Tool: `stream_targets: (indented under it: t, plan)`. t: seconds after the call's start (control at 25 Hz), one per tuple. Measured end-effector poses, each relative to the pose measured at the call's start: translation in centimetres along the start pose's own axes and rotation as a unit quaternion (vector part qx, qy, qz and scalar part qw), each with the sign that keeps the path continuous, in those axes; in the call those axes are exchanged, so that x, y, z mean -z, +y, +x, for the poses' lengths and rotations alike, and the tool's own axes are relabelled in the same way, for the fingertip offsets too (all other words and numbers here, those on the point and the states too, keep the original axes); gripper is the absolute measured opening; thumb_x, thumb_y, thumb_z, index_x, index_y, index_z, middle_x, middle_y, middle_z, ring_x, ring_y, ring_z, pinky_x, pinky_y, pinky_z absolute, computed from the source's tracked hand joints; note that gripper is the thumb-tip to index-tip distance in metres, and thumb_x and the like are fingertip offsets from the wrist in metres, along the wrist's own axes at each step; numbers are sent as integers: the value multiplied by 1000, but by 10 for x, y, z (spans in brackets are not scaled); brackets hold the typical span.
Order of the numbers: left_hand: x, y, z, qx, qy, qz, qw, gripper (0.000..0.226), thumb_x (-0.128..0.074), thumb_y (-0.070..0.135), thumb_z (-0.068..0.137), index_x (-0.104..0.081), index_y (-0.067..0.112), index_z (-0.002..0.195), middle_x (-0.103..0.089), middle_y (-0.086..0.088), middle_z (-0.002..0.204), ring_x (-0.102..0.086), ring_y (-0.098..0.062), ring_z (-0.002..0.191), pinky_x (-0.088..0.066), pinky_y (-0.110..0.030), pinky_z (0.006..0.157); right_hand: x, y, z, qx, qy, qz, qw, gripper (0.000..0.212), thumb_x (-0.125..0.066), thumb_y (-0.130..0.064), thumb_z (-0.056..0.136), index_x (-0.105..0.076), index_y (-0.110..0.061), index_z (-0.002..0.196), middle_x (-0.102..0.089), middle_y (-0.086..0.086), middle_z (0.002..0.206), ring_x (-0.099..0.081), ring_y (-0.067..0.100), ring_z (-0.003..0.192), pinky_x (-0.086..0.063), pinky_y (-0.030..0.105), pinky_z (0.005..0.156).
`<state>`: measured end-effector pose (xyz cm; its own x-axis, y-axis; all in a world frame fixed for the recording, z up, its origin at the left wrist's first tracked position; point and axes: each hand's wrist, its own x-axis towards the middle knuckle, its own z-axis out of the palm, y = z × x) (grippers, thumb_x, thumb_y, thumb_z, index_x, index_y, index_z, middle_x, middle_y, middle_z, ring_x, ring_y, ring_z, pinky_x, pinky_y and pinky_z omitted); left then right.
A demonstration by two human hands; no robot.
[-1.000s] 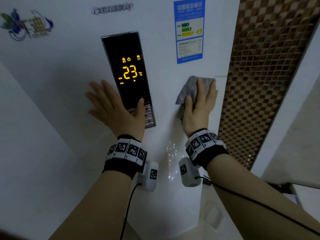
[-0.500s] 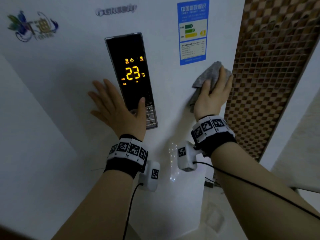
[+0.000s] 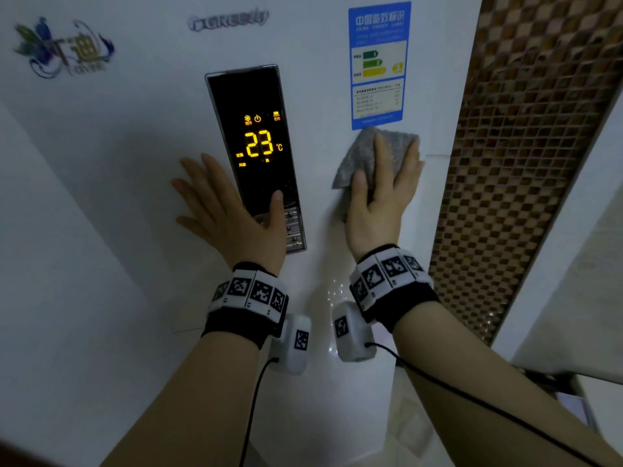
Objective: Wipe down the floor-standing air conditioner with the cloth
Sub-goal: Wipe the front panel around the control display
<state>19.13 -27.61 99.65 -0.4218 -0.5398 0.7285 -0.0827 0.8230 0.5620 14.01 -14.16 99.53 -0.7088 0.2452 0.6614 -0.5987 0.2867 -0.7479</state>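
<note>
The white floor-standing air conditioner (image 3: 135, 139) fills the view. Its black control panel (image 3: 256, 106) shows an orange 23 °C. My right hand (image 3: 381, 200) presses a grey cloth (image 3: 364, 156) flat against the front, right of the panel and just below the blue energy label (image 3: 377, 65). My left hand (image 3: 229, 210) lies flat with fingers apart on the front, left of the panel; its thumb rests on the panel's lower part near the silver buttons. Both wrists carry marker bands with cabled white sensor boxes.
A brown mosaic-tile strip (image 3: 515, 156) runs down the wall right of the unit, next to a white wall (image 3: 580, 230). A coloured logo sticker (image 3: 64, 48) sits at the unit's upper left. Pale floor tiles (image 3: 414, 433) show below.
My right hand went up and to the right with the cloth, then came back left to just under the blue label. My left hand stayed flat beside the panel.
</note>
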Motion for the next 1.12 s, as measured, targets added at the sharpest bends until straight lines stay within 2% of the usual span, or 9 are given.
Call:
stream_targets:
  t: [0.08,0.2,0.28,0.4,0.6,0.76,0.84,0.96,1.12]
  plan:
    - [0,0,-1,-2,1,-4,1000,96,-59,50,84,-4,11,151,2,-15,159,7,-36,145,7,-59,110,3,5,1,35,-4,3,999,46,-49,-12,95,-40,-17,140,-8,20,155,-6,37,144,-3,38,118]
    - [0,-1,-1,-4,2,-5,1000,96,-61,49,83,-4,12,151,2,-15,159,7,-36,145,8,-58,110,8,5,16,-49,53,26,997,46,-48,-14,96,-38,-18,141,-8,17,156,-8,34,144,-9,42,118]
    - [0,-1,0,0,2,-2,1000,96,-61,49,83,-5,12,152,1,-15,159,7,-36,145,7,-59,110,1,-1,8,-50,44,26,997,46,-46,-15,97,-37,-21,142,-6,16,157,-5,34,144,-3,34,118]
    - [3,-2,-2,-4,0,6,1000,94,-58,50,83,-4,15,152,1,-13,159,5,-35,145,5,-60,111,-6,-3,-8,24,-1,14,1000,46,-48,-13,96,-38,-22,140,-6,18,156,-3,35,144,4,22,114]
    - [13,-11,7,13,-1,11,1000,91,-55,59,81,-6,29,151,6,-15,159,10,-36,145,8,-57,111,-2,-8,6,-46,38,40,997,47,-47,-13,96,-37,-20,142,-5,14,157,-3,33,144,-4,36,117]
    - [21,-14,14,13,2,4,1000,85,-54,55,84,-10,29,151,7,-18,158,11,-39,144,10,-57,110,-17,-21,-15,43,-15,22,999,46,-50,-13,95,-39,-21,140,-5,18,156,1,37,143,7,23,113]
    - [24,-17,18,21,3,5,1000,84,-56,52,85,-10,29,151,7,-18,158,12,-39,144,9,-58,110,-14,-17,-9,39,-6,26,999,46,-51,-11,94,-41,-18,139,-6,19,156,-1,38,143,8,19,112]
    - [28,-24,23,18,-3,1,1000,84,-57,50,86,-9,28,151,8,-17,158,12,-39,144,8,-60,110,-17,-24,-5,-28,31,47,998,47,-48,-11,96,-37,-20,141,-5,16,156,0,35,144,1,31,115]
    - [30,-29,22,7,-11,-4,1000,84,-56,50,85,-8,32,151,9,-15,158,12,-37,144,8,-59,110,-31,-37,-22,53,-7,27,998,47,-52,-8,93,-43,-19,137,-8,18,155,-1,38,143,2,34,116]
